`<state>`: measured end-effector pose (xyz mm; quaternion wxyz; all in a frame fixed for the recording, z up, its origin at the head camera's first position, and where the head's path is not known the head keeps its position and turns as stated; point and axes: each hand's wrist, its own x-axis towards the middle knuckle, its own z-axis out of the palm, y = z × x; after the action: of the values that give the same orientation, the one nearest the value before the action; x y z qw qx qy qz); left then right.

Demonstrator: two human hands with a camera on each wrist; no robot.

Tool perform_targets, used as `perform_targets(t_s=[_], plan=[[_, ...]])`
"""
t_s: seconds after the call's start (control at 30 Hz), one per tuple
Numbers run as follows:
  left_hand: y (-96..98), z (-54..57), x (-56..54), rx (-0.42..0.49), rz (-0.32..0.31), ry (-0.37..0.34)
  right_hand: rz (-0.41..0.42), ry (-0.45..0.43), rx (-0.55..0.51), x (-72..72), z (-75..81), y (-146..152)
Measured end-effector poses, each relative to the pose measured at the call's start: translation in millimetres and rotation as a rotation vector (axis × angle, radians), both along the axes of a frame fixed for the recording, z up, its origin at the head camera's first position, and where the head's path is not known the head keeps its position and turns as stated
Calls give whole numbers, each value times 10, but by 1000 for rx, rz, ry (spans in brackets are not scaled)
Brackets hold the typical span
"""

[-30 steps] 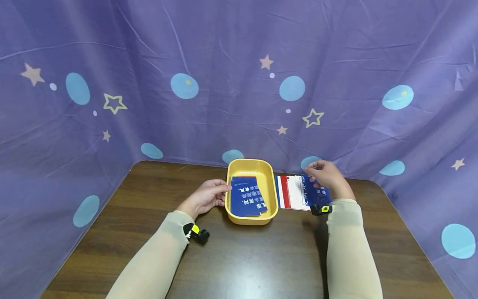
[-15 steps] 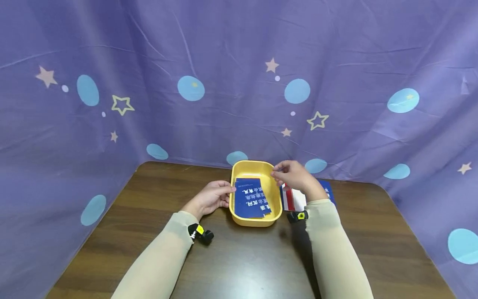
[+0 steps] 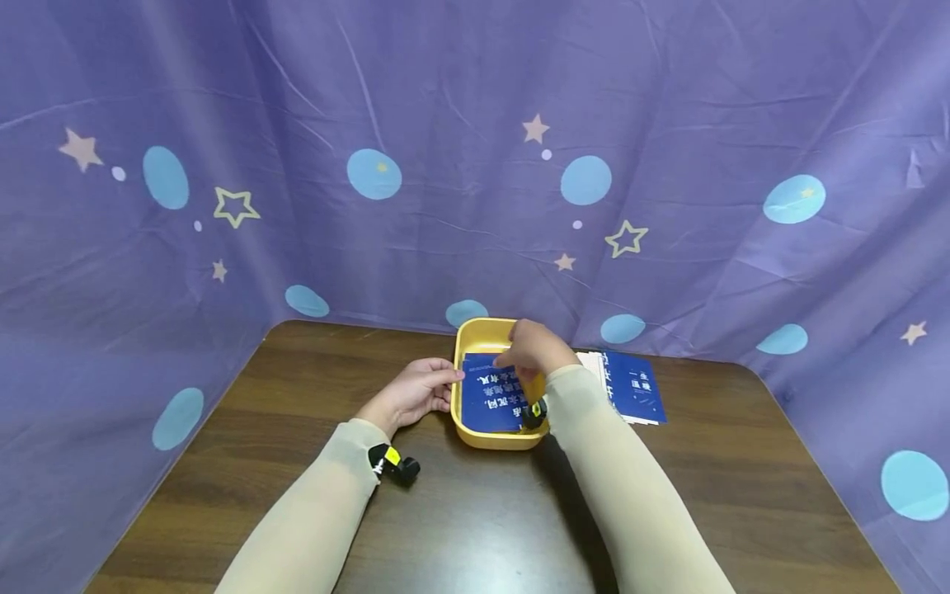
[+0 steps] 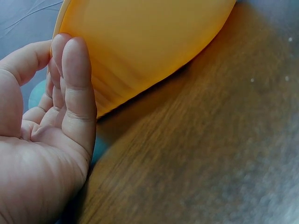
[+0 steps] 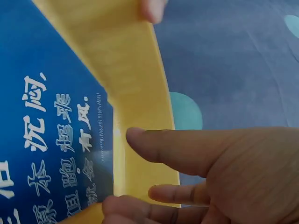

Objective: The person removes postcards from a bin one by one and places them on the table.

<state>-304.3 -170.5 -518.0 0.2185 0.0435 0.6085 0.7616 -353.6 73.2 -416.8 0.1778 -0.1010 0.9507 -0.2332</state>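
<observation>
Over the far end of blue rectangular cards [image 3: 478, 406], the unclenched right hand [image 3: 538, 346] is hovering, left hand [image 3: 416, 393] gripping the yellow oblong tray [image 3: 496, 443].

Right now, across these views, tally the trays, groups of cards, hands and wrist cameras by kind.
Trays: 1 (yellow tray)
Groups of cards: 2 (cards in the tray, cards to its right)
Hands: 2 (left hand, right hand)
Wrist cameras: 2 (left camera, right camera)
Total: 7
</observation>
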Motion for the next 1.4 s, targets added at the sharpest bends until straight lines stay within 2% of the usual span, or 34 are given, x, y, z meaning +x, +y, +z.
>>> perform_targets(t_s=[0.1, 0.23, 0.43, 0.77, 0.9, 0.93, 1.0, 1.07, 1.13, 1.17, 1.23, 1.3, 1.37, 1.4], plan=[[-10, 15, -5, 6, -2, 5, 32, -8, 95, -27, -7, -100], [-23, 30, 1, 9, 3, 5, 27, -47, 151, -56, -54, -214], [-33, 29, 15, -1, 5, 4, -53, -50, 80, -41, -157, -289], [-22, -1, 9, 5, 4, 1, -50, -13, 111, 36, -133, -279], [-20, -6, 4, 7, 2, 4, -34, 39, 123, 31, -120, -230], [-19, -8, 2, 8, 1, 4, -29, 53, 140, 15, -120, -219], [-16, -10, 0, 8, 2, 3, -5, 97, 166, -255, -356, -148], [-12, -11, -4, 9, 3, 1, 6, 109, 168, -299, -328, -114], [-5, -11, -6, 10, 4, -2, 29, 131, 107, -545, -516, 24], [-1, -9, -9, 11, 3, -1, 25, 119, 55, -562, -496, 57], [2, -7, -12, 12, 3, -1, -1, 73, -52, -350, -217, 80], [5, -6, -13, 15, 2, -1, -32, 55, -151, -350, -200, 153], [7, -4, -14, 17, 1, 1, -78, 40, -214, -113, 48, 146], [7, -2, -12, 18, 1, 2, -81, 49, -244, -87, 61, 191]])
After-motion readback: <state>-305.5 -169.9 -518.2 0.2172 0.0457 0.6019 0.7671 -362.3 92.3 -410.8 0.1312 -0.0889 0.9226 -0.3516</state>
